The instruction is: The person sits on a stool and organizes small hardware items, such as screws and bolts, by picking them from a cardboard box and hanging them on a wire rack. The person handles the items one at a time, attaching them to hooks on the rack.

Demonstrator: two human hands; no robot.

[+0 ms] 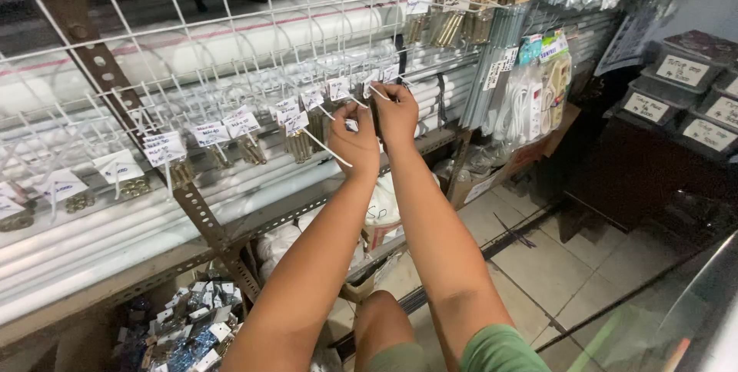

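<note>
I see both arms stretched up to the white wire grid panel [231,41], near its right edge, where a row of hooks juts out with paper tags on their ends. My left hand [355,144] is curled, fingers pinched together on a thin white hook prong [327,148] that slants down and left out of the fist; held that way it steadies the prong. My right hand [395,113] sits just beside it, slightly higher, fingers closed on something dark and small against the grid, though I cannot tell exactly what it is. Small brass fittings [252,149] hang on the hooks to the left, each behind its white tag [164,147], so the labels face outward. Long white pipes [115,218] lie behind the grid. At the grid's far right edge hang packets of white cable [516,107].
</note>
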